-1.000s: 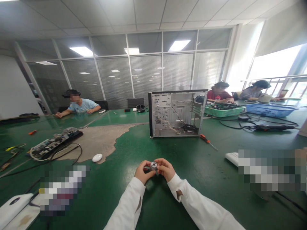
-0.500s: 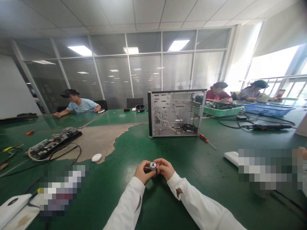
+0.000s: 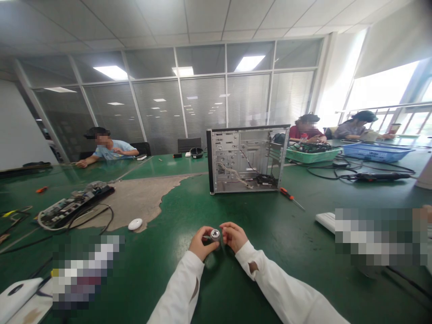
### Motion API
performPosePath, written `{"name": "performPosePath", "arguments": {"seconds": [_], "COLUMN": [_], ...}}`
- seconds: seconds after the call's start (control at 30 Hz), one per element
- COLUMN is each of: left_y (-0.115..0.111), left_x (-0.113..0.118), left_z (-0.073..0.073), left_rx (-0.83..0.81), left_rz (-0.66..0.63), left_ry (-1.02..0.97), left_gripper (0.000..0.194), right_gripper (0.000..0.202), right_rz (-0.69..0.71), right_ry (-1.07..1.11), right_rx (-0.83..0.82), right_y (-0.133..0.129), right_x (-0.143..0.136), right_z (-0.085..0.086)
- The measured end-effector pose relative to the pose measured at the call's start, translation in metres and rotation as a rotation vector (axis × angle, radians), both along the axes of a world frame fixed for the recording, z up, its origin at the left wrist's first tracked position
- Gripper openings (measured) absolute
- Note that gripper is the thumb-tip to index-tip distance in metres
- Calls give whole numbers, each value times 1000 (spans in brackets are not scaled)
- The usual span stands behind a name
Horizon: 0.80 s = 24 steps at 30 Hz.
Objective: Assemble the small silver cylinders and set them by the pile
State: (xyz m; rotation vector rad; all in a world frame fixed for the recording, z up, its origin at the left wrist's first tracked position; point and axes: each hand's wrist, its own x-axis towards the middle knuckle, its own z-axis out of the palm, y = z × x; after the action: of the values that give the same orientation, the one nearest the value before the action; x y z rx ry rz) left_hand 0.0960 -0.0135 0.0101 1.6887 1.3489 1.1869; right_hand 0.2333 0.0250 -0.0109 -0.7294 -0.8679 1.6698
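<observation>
My left hand [image 3: 200, 243] is closed around a small round metal part [image 3: 215, 234], gripped between thumb and fingers just above the green table. The part has a silvery ring-shaped top with a dark centre; its exact kind is not clear. Just right of it is my right hand [image 3: 234, 236], its fingers curled and its thumb and fingertips pinched together beside the part. A small gap shows between those fingertips and the metal. Whatever the right fingers hold, if anything, is too small to make out.
An opened computer case [image 3: 248, 159] stands ahead, with an orange-handled screwdriver [image 3: 292, 199] beside it. Left are a circuit-board assembly [image 3: 76, 204] and a white disc [image 3: 135, 224]. A green basket [image 3: 312, 154] and blue basket [image 3: 376, 153] stand far right. Co-workers sit around the table.
My right hand has come slightly away from the metal part, and its fingertips have risen a little. My left hand keeps its hold. The person at far left has raised one hand.
</observation>
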Motion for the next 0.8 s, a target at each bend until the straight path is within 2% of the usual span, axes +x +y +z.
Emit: {"name": "performPosePath", "arguments": {"seconds": [0.23,0.5,0.67,0.8], "left_y": [-3,0,1,-2], "left_x": [-1,1,0,1], "left_z": [4,-1,-3,0], "left_rx": [5,1,17,21], "left_rz": [-22,-12,-4,-9], "left_ry": [-21,5,43,63], "left_gripper": [27,35,31,29], "right_gripper": [28,32,25,20], "right_rz": [-82,-34,-27,-55], "right_ry": [79,36,-62,-361], "right_rx": [-27,10,112,343], "right_y": [20,22,13,2], "right_x": [20,22,14,7], "right_z": [1,1,0,2]}}
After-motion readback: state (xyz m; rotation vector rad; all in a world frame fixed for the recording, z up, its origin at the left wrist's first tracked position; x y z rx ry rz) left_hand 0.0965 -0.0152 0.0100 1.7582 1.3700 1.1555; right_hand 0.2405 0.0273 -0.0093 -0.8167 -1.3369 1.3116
